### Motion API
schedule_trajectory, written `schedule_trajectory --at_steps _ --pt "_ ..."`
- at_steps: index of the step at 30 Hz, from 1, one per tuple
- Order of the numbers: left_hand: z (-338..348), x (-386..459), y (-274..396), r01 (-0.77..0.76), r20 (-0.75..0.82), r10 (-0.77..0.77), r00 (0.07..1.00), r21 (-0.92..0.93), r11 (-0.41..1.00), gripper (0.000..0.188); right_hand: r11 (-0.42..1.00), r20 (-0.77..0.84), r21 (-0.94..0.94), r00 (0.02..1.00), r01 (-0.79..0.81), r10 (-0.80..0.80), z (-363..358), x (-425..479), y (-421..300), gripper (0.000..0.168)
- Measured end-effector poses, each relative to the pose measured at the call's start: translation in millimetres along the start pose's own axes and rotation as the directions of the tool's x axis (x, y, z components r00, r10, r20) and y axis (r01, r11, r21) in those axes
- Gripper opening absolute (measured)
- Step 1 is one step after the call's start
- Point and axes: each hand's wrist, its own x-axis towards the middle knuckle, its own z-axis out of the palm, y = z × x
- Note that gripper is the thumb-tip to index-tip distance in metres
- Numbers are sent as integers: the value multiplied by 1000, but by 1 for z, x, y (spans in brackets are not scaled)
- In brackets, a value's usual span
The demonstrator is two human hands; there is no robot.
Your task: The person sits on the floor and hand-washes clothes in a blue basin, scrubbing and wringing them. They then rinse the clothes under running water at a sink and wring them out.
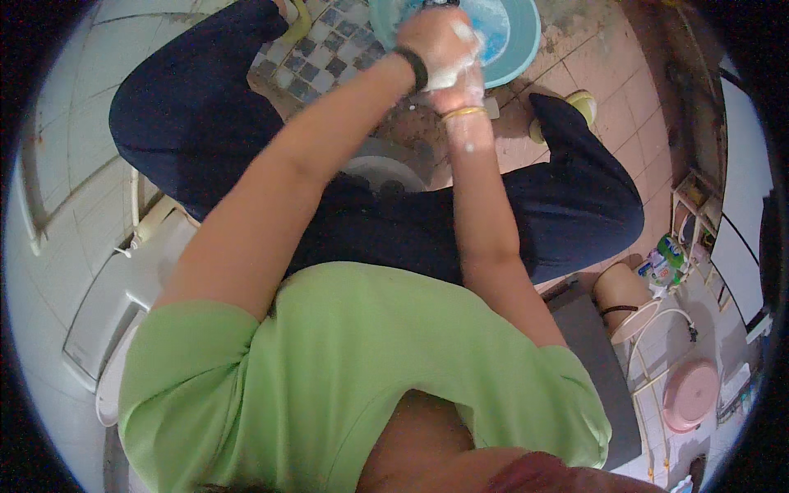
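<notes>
My left hand (439, 38), with a black band at the wrist, lies over and against my right hand (459, 89), which has a gold-coloured bangle at its wrist. White suds cover parts of both hands. They are at the near rim of a light-blue plastic basin (524, 65) holding foamy water and something blue (494, 43). A small dark object (441, 3) shows at the top edge beside my left hand; what it is cannot be told. The fingers are mostly hidden or blurred, so whether either hand grips anything is unclear.
Tiled floor (616, 80) surrounds the basin, with a checkered patch (327, 55) at its left. My bent knees flank my arms. A white toilet (114, 302) stands left. At right are a beige bucket (619, 289), a green package (670, 251), and a pink basin (691, 395).
</notes>
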Motion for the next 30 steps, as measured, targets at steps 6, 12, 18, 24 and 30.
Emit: schedule_trajectory --at_steps 6,12,18,24,30 --pt "-53 29 -61 310 21 -314 949 -233 922 47 982 59 -144 991 126 -118 30 -5 -22 45" --pt "-47 -21 -90 336 271 -211 939 -853 400 45 942 107 -226 968 248 -229 12 -11 -37 36" --pt "-34 -19 -97 -256 22 255 967 69 964 90 983 102 -134 988 126 -113 15 -14 -50 35" --pt "-5 -35 -30 -274 58 304 951 -294 915 82 985 137 -96 982 144 -130 30 -28 -50 45" --pt "-18 -28 -41 56 213 -130 968 324 945 51 892 164 -368 963 263 -216 19 -26 -51 59"
